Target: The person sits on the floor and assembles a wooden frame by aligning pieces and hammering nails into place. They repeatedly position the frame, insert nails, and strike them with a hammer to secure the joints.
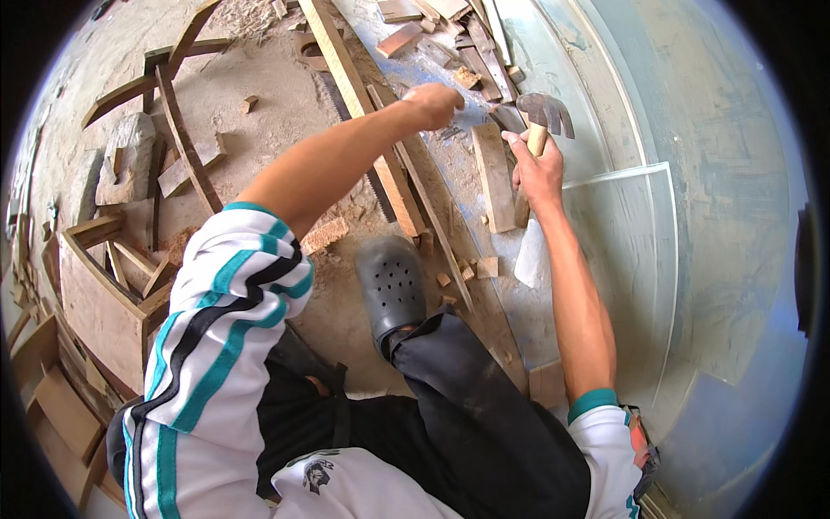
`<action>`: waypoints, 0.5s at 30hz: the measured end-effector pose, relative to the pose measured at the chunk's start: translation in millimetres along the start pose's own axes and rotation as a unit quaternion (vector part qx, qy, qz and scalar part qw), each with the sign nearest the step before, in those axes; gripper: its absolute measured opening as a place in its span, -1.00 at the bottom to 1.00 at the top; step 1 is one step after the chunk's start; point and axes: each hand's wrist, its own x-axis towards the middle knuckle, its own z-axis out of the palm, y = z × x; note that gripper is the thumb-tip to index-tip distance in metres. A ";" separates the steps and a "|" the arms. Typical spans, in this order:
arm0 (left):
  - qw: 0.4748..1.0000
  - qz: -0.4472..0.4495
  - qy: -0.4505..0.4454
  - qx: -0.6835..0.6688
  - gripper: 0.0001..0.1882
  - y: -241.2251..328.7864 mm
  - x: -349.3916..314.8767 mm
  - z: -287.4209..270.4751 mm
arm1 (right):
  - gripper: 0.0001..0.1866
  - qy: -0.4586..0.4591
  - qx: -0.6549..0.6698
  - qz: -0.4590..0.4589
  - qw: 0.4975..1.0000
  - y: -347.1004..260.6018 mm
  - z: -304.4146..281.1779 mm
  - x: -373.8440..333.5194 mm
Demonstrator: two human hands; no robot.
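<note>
My right hand (539, 171) is wrapped round the wooden handle of a claw hammer (546, 114), whose dark metal head points up and away from me. Beside that hand a short wooden block (493, 177) lies on the floor. My left hand (435, 106) is stretched out ahead, to the left of the hammer, its fingers curled together. Whatever the fingers may hold cannot be made out. Below them lie small dark slivers (450, 133), perhaps nails. Close to the left forearm runs a long wooden batten (399, 195), with a handsaw (331, 97) partly hidden beneath it.
Wood offcuts (488, 65) are heaped at the far side. Glass sheets (618, 203) lie along the right. At the left stand a curved wooden frame (183, 138), a stone block (130, 156) and a boxlike wooden piece (104, 303). My clog (393, 281) rests between, near sawdust and scraps.
</note>
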 end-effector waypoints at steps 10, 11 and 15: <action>0.975 -0.074 0.199 -0.061 -0.69 -66.5 -66.1 -39.8 | -0.73 -0.037 -0.053 -0.007 0.998 -7.6 26.0 3.0; 0.972 -0.094 0.203 -0.067 -0.64 -72.6 -75.2 -45.1 | -0.73 -0.045 -0.068 -0.005 0.997 -10.6 31.2 4.0; 0.959 -0.149 0.236 -0.055 -0.56 -100.4 -111.9 -56.4 | -0.72 -0.092 -0.111 -0.018 0.989 -14.2 56.6 12.2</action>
